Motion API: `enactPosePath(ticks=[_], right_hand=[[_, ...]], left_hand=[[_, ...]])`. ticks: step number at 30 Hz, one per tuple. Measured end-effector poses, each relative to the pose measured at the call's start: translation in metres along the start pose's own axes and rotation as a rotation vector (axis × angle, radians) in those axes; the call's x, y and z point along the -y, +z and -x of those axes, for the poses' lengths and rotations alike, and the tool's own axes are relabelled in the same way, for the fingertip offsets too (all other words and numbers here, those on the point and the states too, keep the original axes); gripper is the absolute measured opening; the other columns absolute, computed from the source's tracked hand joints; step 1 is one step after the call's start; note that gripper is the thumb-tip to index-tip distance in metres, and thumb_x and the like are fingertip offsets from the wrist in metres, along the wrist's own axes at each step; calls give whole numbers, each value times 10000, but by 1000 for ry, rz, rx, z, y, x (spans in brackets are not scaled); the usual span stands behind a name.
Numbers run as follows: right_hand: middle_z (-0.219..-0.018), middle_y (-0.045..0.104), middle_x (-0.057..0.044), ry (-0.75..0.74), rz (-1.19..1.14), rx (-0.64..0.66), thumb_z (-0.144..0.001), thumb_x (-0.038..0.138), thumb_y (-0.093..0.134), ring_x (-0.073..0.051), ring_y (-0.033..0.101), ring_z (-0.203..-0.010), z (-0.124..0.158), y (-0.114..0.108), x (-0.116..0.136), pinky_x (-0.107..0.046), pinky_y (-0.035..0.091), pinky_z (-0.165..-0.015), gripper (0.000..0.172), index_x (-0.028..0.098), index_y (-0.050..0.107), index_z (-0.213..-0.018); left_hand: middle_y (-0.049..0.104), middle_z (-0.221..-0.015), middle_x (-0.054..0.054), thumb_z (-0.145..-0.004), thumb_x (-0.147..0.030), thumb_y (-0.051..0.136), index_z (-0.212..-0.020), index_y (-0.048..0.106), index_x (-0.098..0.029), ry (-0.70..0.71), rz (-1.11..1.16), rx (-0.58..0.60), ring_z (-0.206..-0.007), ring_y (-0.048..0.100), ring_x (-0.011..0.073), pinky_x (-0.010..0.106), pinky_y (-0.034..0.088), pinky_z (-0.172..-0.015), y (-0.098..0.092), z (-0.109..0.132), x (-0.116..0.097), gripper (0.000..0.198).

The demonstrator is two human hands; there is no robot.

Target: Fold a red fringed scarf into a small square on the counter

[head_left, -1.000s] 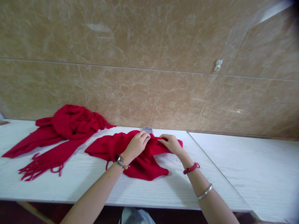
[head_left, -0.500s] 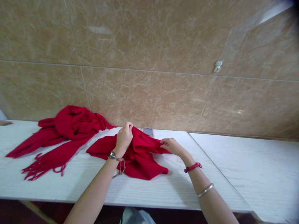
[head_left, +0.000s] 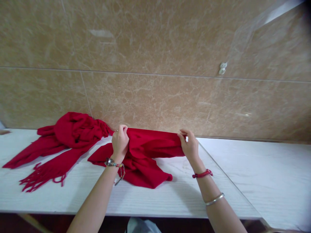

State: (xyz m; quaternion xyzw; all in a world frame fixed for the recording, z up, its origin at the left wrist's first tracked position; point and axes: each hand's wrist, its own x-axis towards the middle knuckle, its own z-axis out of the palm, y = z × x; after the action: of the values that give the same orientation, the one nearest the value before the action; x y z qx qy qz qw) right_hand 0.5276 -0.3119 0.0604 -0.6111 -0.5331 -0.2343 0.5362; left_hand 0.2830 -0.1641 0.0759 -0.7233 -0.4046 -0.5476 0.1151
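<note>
A red cloth (head_left: 155, 144), whose exact kind I cannot make out, is stretched between my two hands above the white table. Its upper edge runs nearly straight, while its lower part lies crumpled on the tabletop. My left hand (head_left: 120, 142) is closed on the upper left corner, its bracelet dangling over the fabric. At the right end, my right hand (head_left: 190, 145) pinches the cloth's edge between thumb and fingers. To the left lies a bunched red scarf (head_left: 73, 129) with a fringed end spread toward the front.
The white wood-grain table (head_left: 92, 200) stands against a brown marbled tile wall (head_left: 155, 103). A seam crosses the tabletop on the right. A small white cat-shaped hook (head_left: 223, 68) sits on the wall.
My hands have moved apart, the left one leftward and the right one slightly rightward and up. The cloth between them has been pulled from slack to taut and now covers the small card-like item behind.
</note>
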Motion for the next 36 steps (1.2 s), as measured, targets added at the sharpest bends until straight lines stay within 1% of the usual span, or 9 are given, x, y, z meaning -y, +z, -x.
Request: enactPosePath(ticks=[6,9,13,16,19,25,29,33,36], right_hand=[[-774,662,-45,-101,20,769,-740,126,518,-160,592,-713,9,17,-9,-253,432,-667,147,179,640,-801],[-810,671,-67,-101,145,919,-720,116,546,-174,600,-756,16,26,-17,-253,426,-689,132,170,654,-773],[-813,672,-82,-3,160,787,-768,165,516,-183,600,-772,13,25,-24,-273,426,-698,137,156,648,-802],[-759,669,-48,28,24,645,-793,202,488,-165,595,-710,8,22,-19,-275,433,-677,163,177,648,-778],[-725,662,-39,-10,-76,551,-782,230,508,-160,587,-683,7,20,-7,-273,437,-665,157,184,651,-739],[-690,653,-34,-27,-217,484,-775,278,531,-149,570,-640,8,15,15,-261,430,-629,166,177,647,-713],[-674,650,-29,45,-272,409,-762,307,537,-155,574,-648,6,12,17,-262,432,-631,180,186,644,-684],[-649,647,-35,140,-280,324,-739,336,540,-159,567,-627,6,12,13,-267,430,-622,201,183,641,-659],[-652,651,-37,191,-281,276,-721,364,547,-162,567,-626,7,14,9,-271,429,-623,218,181,643,-652]], left_hand=[[613,-724,63,-889,-209,306,-887,511,-174,-115,-191,132,-635,577,194,251,344,-537,0,-5,21,208],[622,-706,78,-855,-152,346,-862,532,-173,-140,-319,322,-640,590,207,257,354,-539,-3,-3,28,187],[623,-745,112,-778,-84,415,-845,544,-154,-230,-417,431,-681,600,242,307,399,-589,-9,-1,32,161],[602,-844,131,-803,-125,425,-868,555,-147,-148,-297,277,-799,585,265,359,429,-663,-10,-2,22,147],[565,-997,120,-848,-216,440,-965,542,-154,114,51,137,-958,537,235,367,420,-816,-8,2,-5,167],[566,-1110,61,-819,-225,548,-1079,514,-190,608,310,459,-1047,501,190,362,364,-933,5,35,-54,265],[641,-893,18,-841,-156,506,-940,567,-180,672,268,553,-837,576,154,344,388,-870,11,42,-53,118],[629,-956,29,-814,-253,569,-989,558,-173,742,285,573,-893,559,171,348,371,-874,11,41,-49,193],[626,-908,28,-841,-143,501,-972,578,-169,767,198,569,-838,560,161,338,376,-840,12,41,-49,154]])
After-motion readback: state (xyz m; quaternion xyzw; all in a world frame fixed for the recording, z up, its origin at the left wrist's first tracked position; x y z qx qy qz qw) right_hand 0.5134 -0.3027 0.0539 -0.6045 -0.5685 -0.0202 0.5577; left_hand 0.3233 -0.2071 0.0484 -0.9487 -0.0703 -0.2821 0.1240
